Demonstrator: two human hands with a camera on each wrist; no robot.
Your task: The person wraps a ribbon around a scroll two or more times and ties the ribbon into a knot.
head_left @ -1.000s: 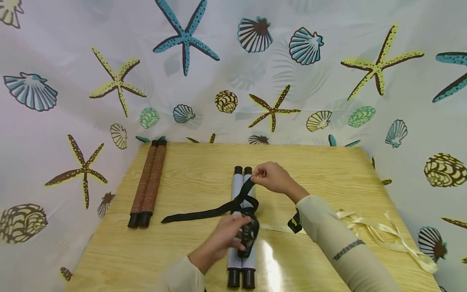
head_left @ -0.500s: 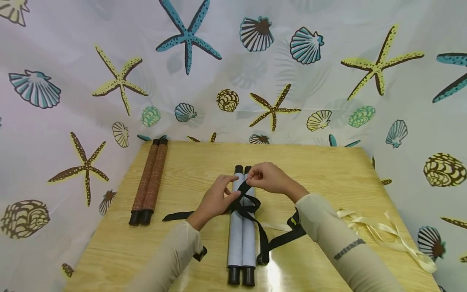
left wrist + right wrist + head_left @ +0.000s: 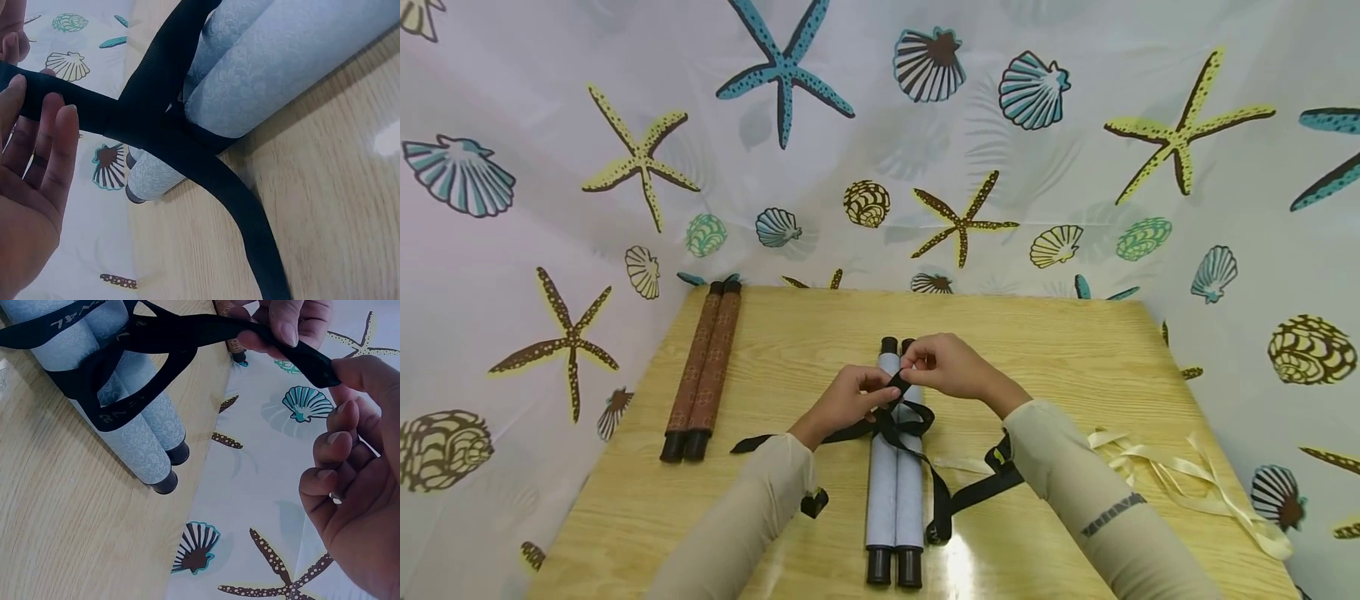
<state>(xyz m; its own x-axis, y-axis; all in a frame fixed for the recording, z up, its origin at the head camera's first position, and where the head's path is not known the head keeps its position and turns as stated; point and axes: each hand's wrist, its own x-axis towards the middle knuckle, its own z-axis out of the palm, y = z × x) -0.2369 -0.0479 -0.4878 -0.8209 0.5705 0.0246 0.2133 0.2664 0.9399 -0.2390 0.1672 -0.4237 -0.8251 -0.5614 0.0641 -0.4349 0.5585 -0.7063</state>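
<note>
A pale blue, floral-patterned double scroll [image 3: 895, 492] with black end caps lies lengthwise on the table, its two rolls side by side. Black ribbon [image 3: 169, 334] with pale lettering is tied around its upper part, with a loop on the right side. My right hand [image 3: 951, 367] pinches the tip of one ribbon tail between thumb and index finger, above the scroll's far end. Just below it, my left hand [image 3: 844, 402] pinches the same tail closer to the knot. In the left wrist view the tail [image 3: 69, 100] is stretched flat across the left fingers.
A brown patterned double scroll [image 3: 706, 367] lies at the table's left. Cream ribbons [image 3: 1195, 492] are heaped at the right. Another black ribbon length [image 3: 977, 493] trails rightward beneath the right forearm. A shell-printed cloth [image 3: 820, 192] walls in the table's back and sides.
My left hand has left the lower black ribbon, which dropped onto the table, and moved up to the tail by my right hand. My right hand has shifted slightly left.
</note>
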